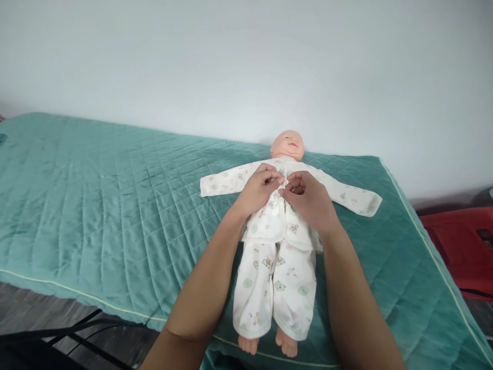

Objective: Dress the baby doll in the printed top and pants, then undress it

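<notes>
A baby doll [287, 144] lies on its back, its feet toward me. It wears a white printed jacket [265, 223] and matching trousers [254, 288]. The jacket's front edges meet at the chest and part lower down. At the chest, my left hand [262, 187] pinches the jacket's front edge between thumb and fingers. Right beside it, my right hand [306, 195] is closed on the other front edge, fingertips almost touching those of the left. Whatever small fastening lies between the fingertips is too small to make out. Both sleeves spread out sideways, and the doll's bare feet show below the trousers.
A green quilted cover [115, 205] lies under the doll and spreads far to the left. Behind it rises a pale wall [192, 67]. A red object [458, 246] stands beyond the right edge, and dark metal bars [88, 329] show at the lower left.
</notes>
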Demonstrator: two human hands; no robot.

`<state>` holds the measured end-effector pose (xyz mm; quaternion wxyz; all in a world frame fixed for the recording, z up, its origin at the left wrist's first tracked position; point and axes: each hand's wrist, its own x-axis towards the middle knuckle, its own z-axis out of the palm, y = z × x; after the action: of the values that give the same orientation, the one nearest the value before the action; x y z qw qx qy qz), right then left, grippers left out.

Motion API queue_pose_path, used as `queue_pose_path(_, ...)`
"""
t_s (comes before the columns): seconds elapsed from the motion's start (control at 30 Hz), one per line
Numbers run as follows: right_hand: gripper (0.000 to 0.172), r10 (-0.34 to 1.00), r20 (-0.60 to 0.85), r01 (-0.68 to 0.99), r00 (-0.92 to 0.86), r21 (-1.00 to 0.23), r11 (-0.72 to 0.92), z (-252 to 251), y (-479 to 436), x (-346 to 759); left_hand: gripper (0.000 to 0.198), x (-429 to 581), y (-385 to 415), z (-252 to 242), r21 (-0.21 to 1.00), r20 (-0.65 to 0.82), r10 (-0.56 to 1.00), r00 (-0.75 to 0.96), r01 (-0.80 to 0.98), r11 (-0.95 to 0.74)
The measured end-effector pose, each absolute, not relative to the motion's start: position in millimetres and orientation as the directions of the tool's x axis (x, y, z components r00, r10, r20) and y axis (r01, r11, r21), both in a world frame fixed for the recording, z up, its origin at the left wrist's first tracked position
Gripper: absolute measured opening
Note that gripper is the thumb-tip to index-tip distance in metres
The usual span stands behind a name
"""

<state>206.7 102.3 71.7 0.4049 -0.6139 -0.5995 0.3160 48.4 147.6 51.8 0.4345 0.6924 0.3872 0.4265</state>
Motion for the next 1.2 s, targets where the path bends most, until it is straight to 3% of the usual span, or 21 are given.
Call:
queue_pose_path(0.57,0.025,0.986,0.154,0.633,0.057,-0.770,0.084,74,99,199,0.011,55,144,55,0.973,0.129,0.961,0.246,0.157,-0.171)
queue_pose_path(0.9,0.027,0.983,0.184,0.648,0.016,-0.750,0.130,73,96,196,0.008,50,142,58,0.999,0.049,0.952,0.301,0.001,-0.052)
queue_pose_path(1.03,0.027,0.981,0.194,0.623,0.011,-0.769,0.145,71,98,198,0.007,48,142,60,0.998,0.050,0.940,0.339,0.013,-0.057)
queue_pose_path(1.2,0.029,0.982,0.186,0.581,0.024,-0.802,0.137,69,98,201,0.010,50,142,59,0.988,0.110,0.957,0.268,0.078,-0.135)
